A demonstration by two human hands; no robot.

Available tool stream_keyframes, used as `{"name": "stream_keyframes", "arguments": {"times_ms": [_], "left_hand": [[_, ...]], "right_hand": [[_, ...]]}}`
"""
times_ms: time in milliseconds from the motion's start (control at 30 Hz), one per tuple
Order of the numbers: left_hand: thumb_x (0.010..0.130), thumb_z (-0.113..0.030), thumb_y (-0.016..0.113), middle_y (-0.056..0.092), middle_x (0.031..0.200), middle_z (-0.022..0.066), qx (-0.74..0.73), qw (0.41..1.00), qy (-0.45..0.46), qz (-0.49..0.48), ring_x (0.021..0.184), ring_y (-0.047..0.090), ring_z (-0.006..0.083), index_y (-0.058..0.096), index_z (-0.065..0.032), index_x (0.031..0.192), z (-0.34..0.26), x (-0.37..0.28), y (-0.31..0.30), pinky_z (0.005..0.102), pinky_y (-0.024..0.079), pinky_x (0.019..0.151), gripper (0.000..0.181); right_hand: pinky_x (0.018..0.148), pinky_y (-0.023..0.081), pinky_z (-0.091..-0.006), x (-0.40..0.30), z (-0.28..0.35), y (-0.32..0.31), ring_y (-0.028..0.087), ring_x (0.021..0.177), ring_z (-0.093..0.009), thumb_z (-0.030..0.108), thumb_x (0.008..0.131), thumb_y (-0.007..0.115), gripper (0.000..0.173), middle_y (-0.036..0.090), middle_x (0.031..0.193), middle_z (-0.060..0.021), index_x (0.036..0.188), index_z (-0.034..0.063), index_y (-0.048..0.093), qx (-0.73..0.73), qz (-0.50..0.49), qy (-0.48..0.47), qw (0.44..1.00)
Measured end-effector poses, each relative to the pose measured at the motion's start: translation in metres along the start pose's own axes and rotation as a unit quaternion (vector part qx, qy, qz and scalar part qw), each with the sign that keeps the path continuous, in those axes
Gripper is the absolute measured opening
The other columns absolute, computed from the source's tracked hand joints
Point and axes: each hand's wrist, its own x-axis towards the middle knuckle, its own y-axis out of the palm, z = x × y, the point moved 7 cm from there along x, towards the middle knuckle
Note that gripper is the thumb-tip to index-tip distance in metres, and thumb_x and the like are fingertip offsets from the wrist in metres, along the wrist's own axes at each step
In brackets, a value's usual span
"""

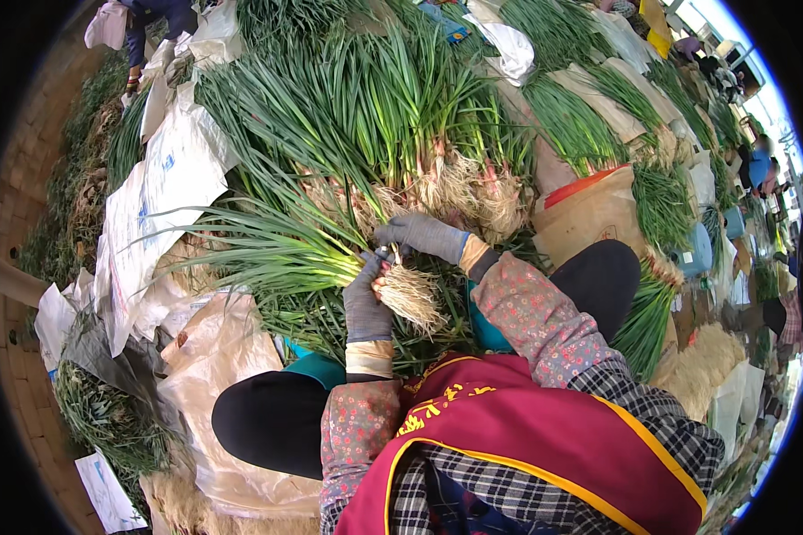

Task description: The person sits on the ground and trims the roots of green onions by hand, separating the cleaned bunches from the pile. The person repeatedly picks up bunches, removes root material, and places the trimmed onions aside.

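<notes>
A bunch of green onions [321, 264] lies across my left hand [367, 301], which is closed around the stalks just above the bulbs. Its leaves fan out to the left, and its pale roots [411, 297] hang to the right. My right hand [425, 235] meets it from above, fingers curled on a green onion stalk beside the bunch; the fingertips are partly hidden. Both hands wear grey knit gloves. Just beyond them rests a large pile of green onions [375, 114], roots towards me. Loose green leaves [308, 317] lie beneath the bunch.
White woven sacks [167, 167] and a plastic sheet [234, 374] lie at the left. A brown sack [592, 210] sits to the right, near a tied bundle of green onions [646, 321]. My bent knees [268, 421] flank the work area. Other people [759, 164] are farther right.
</notes>
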Motion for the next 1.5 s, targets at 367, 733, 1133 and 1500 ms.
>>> {"name": "stream_keyframes", "arguments": {"times_ms": [367, 733, 1133, 1500], "left_hand": [[0.079, -0.013, 0.071, 0.06, 0.064, 0.0026, -0.011, 0.995, 0.071, -0.076, 0.045, 0.048, 0.0061, 0.061, -0.0034, 0.08, 0.006, -0.008, -0.007, 0.017, 0.031, 0.038, 0.013], [0.071, 0.007, 0.066, 0.062, 0.067, 0.0112, -0.005, 0.99, 0.069, -0.124, 0.046, 0.055, 0.0177, 0.058, 0.0091, 0.089, 0.004, -0.004, -0.031, 0.027, 0.045, 0.042, 0.019], [0.088, -0.005, 0.059, 0.057, 0.071, 0.0042, -0.029, 0.99, 0.141, -0.006, 0.061, 0.056, 0.0132, 0.059, 0.0006, 0.092, -0.051, -0.067, 0.007, 0.0257, 0.051, 0.06, 0.007], [0.087, -0.015, 0.065, 0.062, 0.076, 0.0035, -0.162, 0.985, -0.02, -0.064, 0.074, 0.059, 0.0206, 0.06, -0.008, 0.082, 0.002, -0.025, -0.057, 0.0373, 0.05, 0.073, 0.009]], "right_hand": [[0.07, 0.052, -0.0323, 0.0, -0.007, 0.037, 0.066, 0.07, -0.018, 0.039, 0.085, 0.063, 0.039, 0.069, 0.087, -0.0128, 0.099, 0.0028, 0.067, 0.124, -0.156, 0.052, 0.979], [0.077, 0.047, -0.0456, -0.01, 0.017, 0.039, 0.06, 0.088, -0.039, 0.041, 0.089, 0.054, 0.037, 0.064, 0.091, -0.0191, 0.096, 0.0058, 0.061, -0.231, -0.181, -0.038, 0.955], [0.073, 0.047, -0.0436, -0.015, 0.006, -0.03, 0.062, 0.078, -0.035, 0.043, 0.091, 0.05, 0.038, 0.065, 0.08, -0.0172, 0.094, 0.0078, 0.064, -0.121, -0.198, -0.022, 0.972], [0.077, 0.048, -0.0411, -0.015, 0.069, -0.018, 0.063, 0.086, -0.033, 0.039, 0.089, 0.05, 0.032, 0.067, 0.094, -0.0103, 0.1, 0.0118, 0.064, -0.322, -0.199, -0.072, 0.922]]}}
